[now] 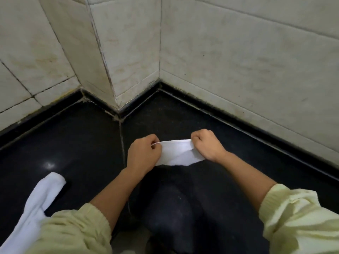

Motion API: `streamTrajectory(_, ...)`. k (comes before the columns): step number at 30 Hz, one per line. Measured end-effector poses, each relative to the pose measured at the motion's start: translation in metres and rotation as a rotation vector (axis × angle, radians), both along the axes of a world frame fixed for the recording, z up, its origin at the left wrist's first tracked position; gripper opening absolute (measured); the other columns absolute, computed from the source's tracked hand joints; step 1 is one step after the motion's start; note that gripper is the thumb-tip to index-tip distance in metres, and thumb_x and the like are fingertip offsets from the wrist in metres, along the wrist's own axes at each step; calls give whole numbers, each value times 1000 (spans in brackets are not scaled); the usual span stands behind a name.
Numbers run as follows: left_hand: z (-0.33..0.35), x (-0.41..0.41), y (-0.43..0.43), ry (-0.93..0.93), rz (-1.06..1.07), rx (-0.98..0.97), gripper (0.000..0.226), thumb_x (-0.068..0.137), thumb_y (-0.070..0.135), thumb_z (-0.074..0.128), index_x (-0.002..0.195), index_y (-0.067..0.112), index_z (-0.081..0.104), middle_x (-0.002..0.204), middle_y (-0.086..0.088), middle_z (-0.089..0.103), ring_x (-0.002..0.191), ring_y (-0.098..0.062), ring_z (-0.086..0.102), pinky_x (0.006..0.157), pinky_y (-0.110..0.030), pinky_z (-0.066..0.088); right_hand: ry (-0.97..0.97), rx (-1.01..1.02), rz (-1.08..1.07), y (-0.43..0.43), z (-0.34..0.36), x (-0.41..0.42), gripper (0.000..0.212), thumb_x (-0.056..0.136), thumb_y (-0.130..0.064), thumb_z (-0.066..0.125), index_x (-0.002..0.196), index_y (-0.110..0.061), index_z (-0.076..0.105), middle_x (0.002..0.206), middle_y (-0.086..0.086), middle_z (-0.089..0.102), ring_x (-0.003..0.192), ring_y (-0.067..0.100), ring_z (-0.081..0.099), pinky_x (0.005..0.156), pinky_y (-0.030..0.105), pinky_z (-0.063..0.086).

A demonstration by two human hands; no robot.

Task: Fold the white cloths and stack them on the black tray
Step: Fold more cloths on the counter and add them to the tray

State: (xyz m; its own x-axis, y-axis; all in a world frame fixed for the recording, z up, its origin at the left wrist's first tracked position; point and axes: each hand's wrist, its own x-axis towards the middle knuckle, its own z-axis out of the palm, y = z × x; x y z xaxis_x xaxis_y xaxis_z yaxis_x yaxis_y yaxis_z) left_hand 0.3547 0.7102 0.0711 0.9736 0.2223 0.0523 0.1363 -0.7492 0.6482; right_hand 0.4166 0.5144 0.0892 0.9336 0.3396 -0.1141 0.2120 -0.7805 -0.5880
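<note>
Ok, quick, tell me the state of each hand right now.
Left hand: closed, pinching the left end of the white cloth.
Right hand: closed, gripping the right end of the same cloth.

- Open black counter [77, 143] to the left of the left hand [142, 154], bare up to the tiled wall [238, 52].
- Blocked ahead by a jutting wall corner [113, 79], close beyond both hands.
- Narrow strip of bare counter between the right hand [208, 145] and the wall on that side.
- Gap between the hands spanned by the held white cloth [178, 153].
- Near left edge taken up by a second white cloth [38, 204], partly under the pale sleeve [73, 233].
</note>
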Motion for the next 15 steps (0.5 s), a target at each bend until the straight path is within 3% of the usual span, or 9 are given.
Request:
streamTrajectory(4, 20, 6, -42, -41, -40, -39, 14, 82, 16, 53, 73, 20, 62, 64, 3, 61, 62, -13, 57, 55, -27, 42, -30, 17, -63, -65, 27, -6, 38, 84, -1, 40, 52, -15, 25, 55, 5, 28, 54, 15, 25, 54, 35, 21)
streamTrajectory(9, 29, 19, -91, -39, -152, -195, 16, 83, 14, 54, 77, 20, 68, 72, 6, 65, 71, -13, 61, 56, -27, 43, -51, 3, -238, -149, 39, -17, 26, 90, -7, 41, 66, 1, 49, 66, 13, 50, 64, 20, 40, 58, 33, 30)
streamTrajectory(12, 35, 22, -123, -52, -222, -303, 15, 86, 13, 58, 91, 15, 72, 82, 5, 69, 80, -9, 64, 66, -27, 51, -47, 75, -336, -193, 46, -30, 27, 92, -6, 40, 71, -6, 57, 72, 6, 59, 69, 19, 49, 61, 31, 35)
streamTrajectory(15, 40, 23, -146, -65, -260, -434, 11, 89, 16, 62, 93, 20, 71, 86, 8, 70, 84, -3, 65, 72, -20, 51, -35, 214, -429, -225, 56, -42, 26, 89, 0, 40, 76, -10, 61, 74, -1, 59, 69, 14, 50, 62, 28, 37)
